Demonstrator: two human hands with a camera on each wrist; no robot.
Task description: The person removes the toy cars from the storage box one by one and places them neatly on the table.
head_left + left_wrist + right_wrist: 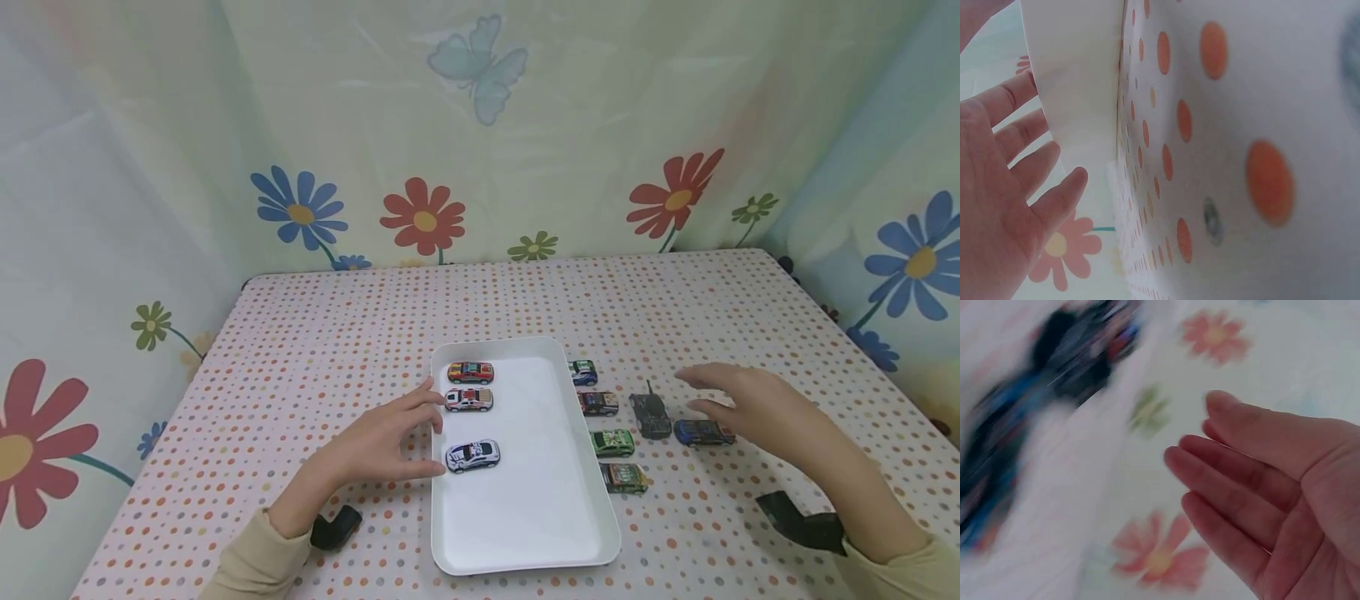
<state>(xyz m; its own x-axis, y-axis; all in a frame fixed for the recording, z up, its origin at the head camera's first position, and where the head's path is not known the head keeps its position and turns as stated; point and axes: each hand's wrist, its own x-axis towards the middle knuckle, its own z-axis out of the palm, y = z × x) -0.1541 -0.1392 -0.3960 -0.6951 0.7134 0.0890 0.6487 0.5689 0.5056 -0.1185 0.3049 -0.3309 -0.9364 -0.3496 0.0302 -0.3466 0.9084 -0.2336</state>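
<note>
My left hand point(384, 440) is at the left rim of a white tray point(532, 517), with thumb and fingers spread and nothing gripped. In the left wrist view its fingertips point(1041, 122) are right at the tray's outer wall. Inside the tray, close to that hand, are a white toy car with black markings point(473, 456), a white-and-red toy car point(469, 400) and an orange-red toy car point(471, 372). My right hand point(761, 412) hovers, fingers loosely extended, beside a dark blue toy car point(702, 432) and a dark toy tank point(651, 415).
Along the tray's right side stand a blue-green toy car point(582, 372), a dark patterned one point(600, 404), a bright green one point(613, 442) and a green-orange one point(626, 477). A dotted cloth point(337, 333) covers the table, and a flowered curtain point(570, 150) hangs behind.
</note>
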